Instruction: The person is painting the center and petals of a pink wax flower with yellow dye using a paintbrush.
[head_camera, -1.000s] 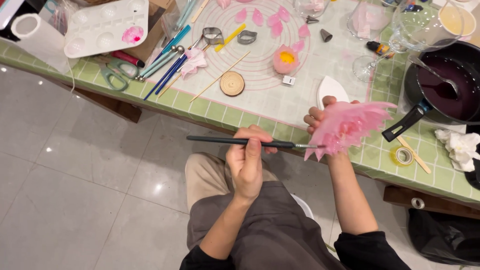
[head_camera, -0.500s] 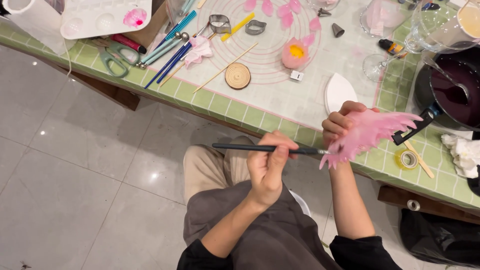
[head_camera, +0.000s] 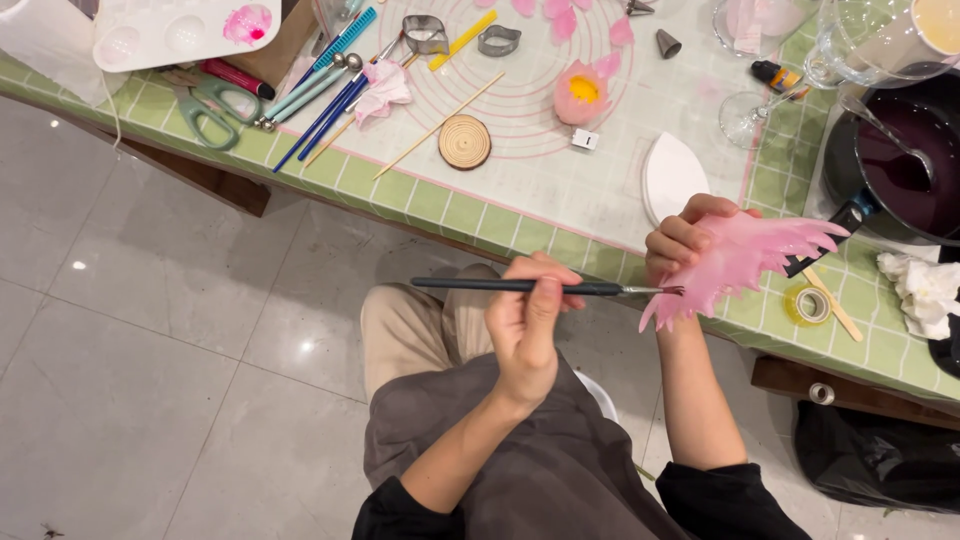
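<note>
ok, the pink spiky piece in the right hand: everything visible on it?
The pink piece is thin, translucent and sheet-like, pale pink, with one edge cut into long pointed fringes that fan up and right; it looks soft, material unclear. The right hand pinches its upper left edge with curled fingers, holding it in the air by the tiled table edge. The brush tip, held by the left hand, touches its lower left end.
</note>
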